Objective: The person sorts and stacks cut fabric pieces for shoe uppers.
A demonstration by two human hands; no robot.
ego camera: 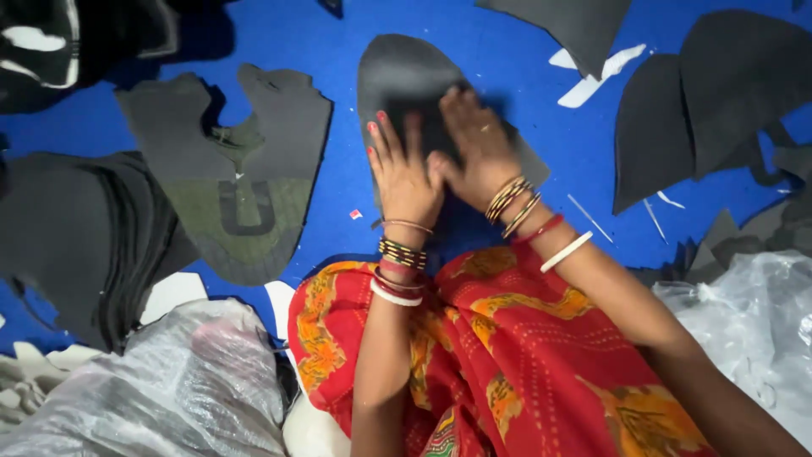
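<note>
Both hands lie flat, palms down and fingers spread, on a dark grey sole-shaped cutout (406,85) that rests on the blue surface (338,169) near the middle of the scene, its rounded tip pointing to the far side. The left hand (404,173) presses on the near left part of the cutout; its nails are painted red and its fingers are splayed wide, gripping nothing. The right hand (478,148) sits just beside it, touching it at the thumb side, and is likewise open and flat on the cutout, holding nothing. Both wrists carry stacks of bangles (402,254) in gold, red and white.

To the left lies a pile of shaped grey pieces (237,169), the top one showing a green patch with a dark U-shaped mark. Further left is a thick stack of dark sheets (76,237). On the far right, well apart from the hands, lie larger curved dark cutouts (702,110), with white scraps (592,76) between them and the middle piece. Crumpled clear plastic bags (169,389) sit at the near left and near right. Red and orange patterned cloth (507,355) covers the person's lap at the near edge
</note>
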